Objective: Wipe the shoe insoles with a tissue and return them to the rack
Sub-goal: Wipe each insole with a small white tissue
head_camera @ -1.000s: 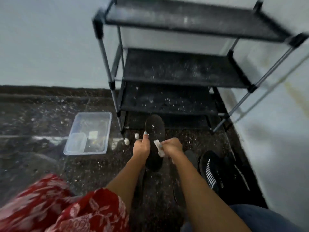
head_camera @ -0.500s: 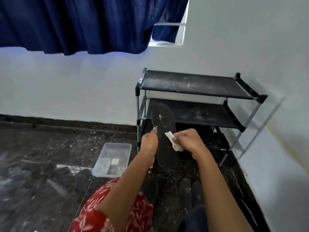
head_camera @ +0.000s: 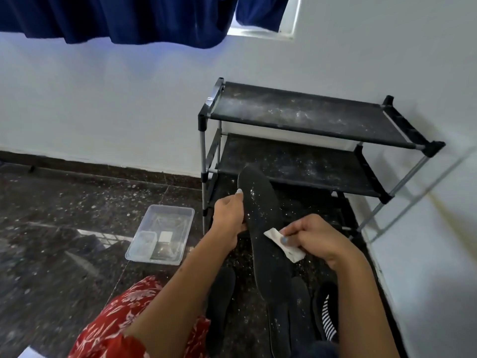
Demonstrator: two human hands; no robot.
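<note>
A: So, going left to right, what is different from a moment ago?

B: Mostly the view. A second back it looked down at the floor; now it has lifted, so the dark blue curtain [head_camera: 124, 19] and the white wall show above. The clear rectangular plastic tray [head_camera: 165, 215] sits on the dark speckled stone floor [head_camera: 64, 202], left of the rack, where it was.

A: And the hands?

B: The left hand [head_camera: 228, 215] grips the long black foam insole [head_camera: 265, 228] by its left edge, fingers curled round it, thumb tip on the top face. That grip looks unchanged. The right hand [head_camera: 315, 239] pinches a small folded white tissue [head_camera: 284, 244] between thumb and fingertips, and it now sits lower on the insole, at its right edge near the middle, where half a second ago it was higher up.

A: Meaning?

B: I judge the wiping is under way, a stroke running toward the heel. White specks show near the toe, so this insole looks unfinished.

A: Where is it, relative to the rack?

B: Held in the air in front of the black three-tier metal-framed shoe rack [head_camera: 309, 117], whose dusty shelves carry no insole. Other dark insoles [head_camera: 222, 306] lie on the floor below, beside a black shoe with white stripes [head_camera: 326, 313].

A: Any writing or brand?

B: None I can read anywhere.
</note>
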